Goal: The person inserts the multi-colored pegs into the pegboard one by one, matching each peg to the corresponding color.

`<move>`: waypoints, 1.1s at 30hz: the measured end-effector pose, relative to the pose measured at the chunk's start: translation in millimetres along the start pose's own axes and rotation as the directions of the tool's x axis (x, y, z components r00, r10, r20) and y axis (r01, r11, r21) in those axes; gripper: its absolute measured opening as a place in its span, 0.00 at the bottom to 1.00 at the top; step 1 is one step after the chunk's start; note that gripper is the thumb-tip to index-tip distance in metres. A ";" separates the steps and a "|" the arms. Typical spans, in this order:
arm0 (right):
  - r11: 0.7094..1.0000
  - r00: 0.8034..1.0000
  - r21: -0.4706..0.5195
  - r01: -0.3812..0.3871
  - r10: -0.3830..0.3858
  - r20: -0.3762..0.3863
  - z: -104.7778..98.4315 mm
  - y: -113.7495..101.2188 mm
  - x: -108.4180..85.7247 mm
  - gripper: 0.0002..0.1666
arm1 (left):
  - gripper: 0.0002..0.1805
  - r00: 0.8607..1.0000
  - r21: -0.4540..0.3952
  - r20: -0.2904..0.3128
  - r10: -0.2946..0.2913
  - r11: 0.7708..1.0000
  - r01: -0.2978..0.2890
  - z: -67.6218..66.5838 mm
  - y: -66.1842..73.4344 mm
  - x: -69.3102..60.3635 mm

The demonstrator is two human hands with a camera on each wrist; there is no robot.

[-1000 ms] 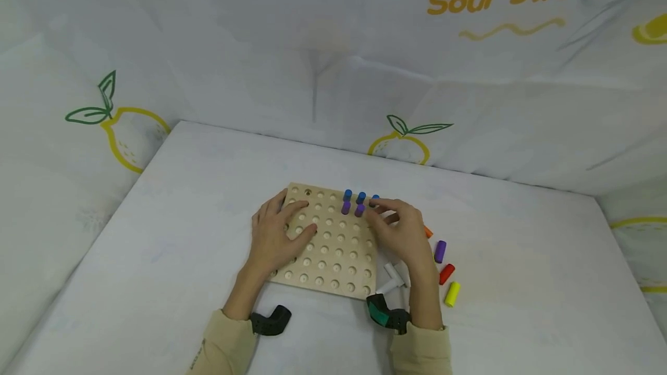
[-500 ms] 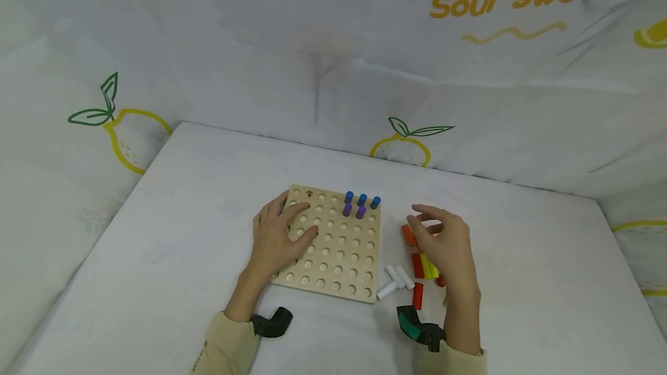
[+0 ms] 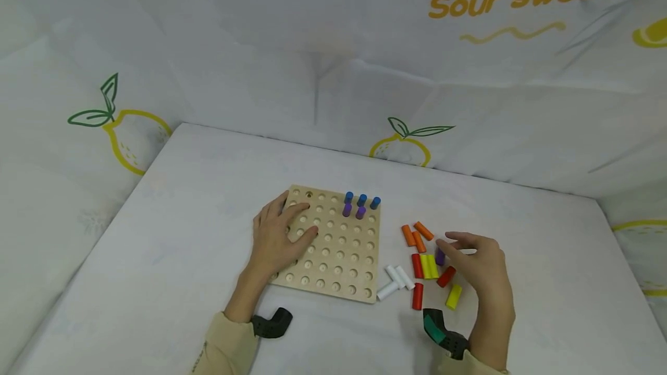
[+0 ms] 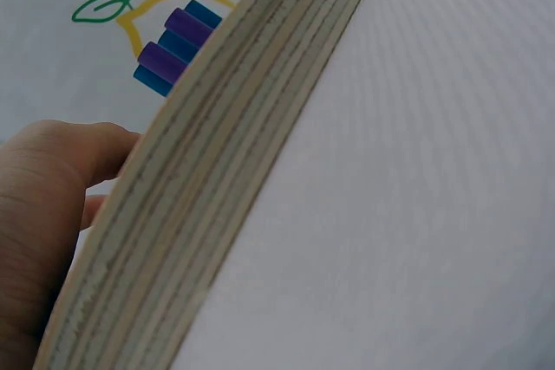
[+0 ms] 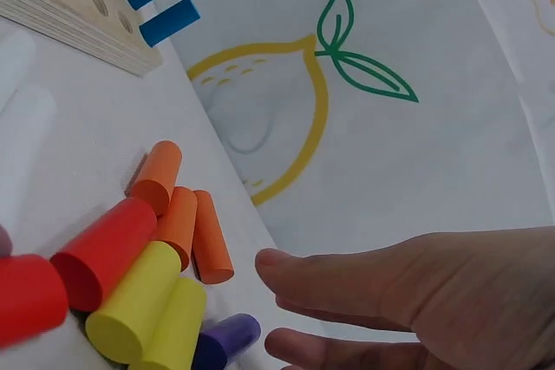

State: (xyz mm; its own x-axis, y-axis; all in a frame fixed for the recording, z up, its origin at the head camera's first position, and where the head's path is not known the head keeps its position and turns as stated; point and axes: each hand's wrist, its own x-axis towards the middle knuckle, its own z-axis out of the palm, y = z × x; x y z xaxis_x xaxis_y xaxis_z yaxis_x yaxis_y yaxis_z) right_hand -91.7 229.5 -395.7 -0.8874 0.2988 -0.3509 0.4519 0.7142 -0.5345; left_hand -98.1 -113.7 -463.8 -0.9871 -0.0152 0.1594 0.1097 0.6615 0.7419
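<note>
The left sleeve [image 3: 225, 337] was beige with small dark lettering [image 3: 198, 357], the right sleeve [image 3: 464, 366] plain beige, the left wrist device [image 3: 273, 324] bent and black, the right wrist device [image 3: 454, 342] black with a green panel [image 3: 433, 328].

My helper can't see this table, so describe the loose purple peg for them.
Find the holed board on the table. Right of it lie loose pegs; the purple peg is by the right hand, the only purple one lying loose.

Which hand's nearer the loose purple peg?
Right. The right hand is just beside the purple peg, though contact isn't clear. The left hand is farther away, resting on the left side of the wooden board.
</note>
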 end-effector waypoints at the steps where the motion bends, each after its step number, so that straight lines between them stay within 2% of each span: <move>1: 1.000 1.000 -0.002 -0.010 0.010 0.027 -1.2 0.5 1.0 0.32 | 0.28 1.000 0.003 0.001 0.000 1.000 0.000 0.2 -0.4 0.1; 5: 0.999 0.997 -0.024 -0.040 0.042 0.068 -3.2 2.4 4.1 0.36 | 0.28 1.000 0.006 0.000 0.001 1.000 -0.001 1.4 -1.7 0.1; 13: 0.998 0.997 -0.023 -0.064 0.065 0.044 1.1 5.1 6.3 0.35 | 0.28 1.000 0.005 0.001 0.008 1.000 -0.008 0.7 -0.7 0.2; 26: 1.000 0.999 0.001 -0.030 0.030 0.045 2.5 0.4 6.0 0.27 | 0.28 1.000 -0.008 0.003 0.002 1.000 -0.002 -1.3 0.9 -0.2; 29: 0.999 0.999 -0.009 -0.038 0.039 0.027 5.4 7.6 12.3 0.26 | 0.29 1.000 -0.008 0.004 0.001 1.000 -0.001 -1.4 1.0 -0.5; 33: 1.000 0.998 -0.020 -0.022 0.020 -0.061 18.5 34.8 35.4 0.25 | 0.28 1.000 -0.005 0.002 0.004 1.000 -0.004 -1.3 1.0 -0.4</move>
State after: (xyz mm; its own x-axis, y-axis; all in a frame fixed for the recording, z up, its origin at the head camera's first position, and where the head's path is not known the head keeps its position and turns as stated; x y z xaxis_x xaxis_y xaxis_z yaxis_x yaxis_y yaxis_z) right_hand -105.7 253.3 -441.0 -0.8820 0.3516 -0.3138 0.4689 0.7204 -0.5110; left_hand -97.4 -114.0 -462.2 -0.9869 -0.0108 0.1612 0.1144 0.6578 0.7445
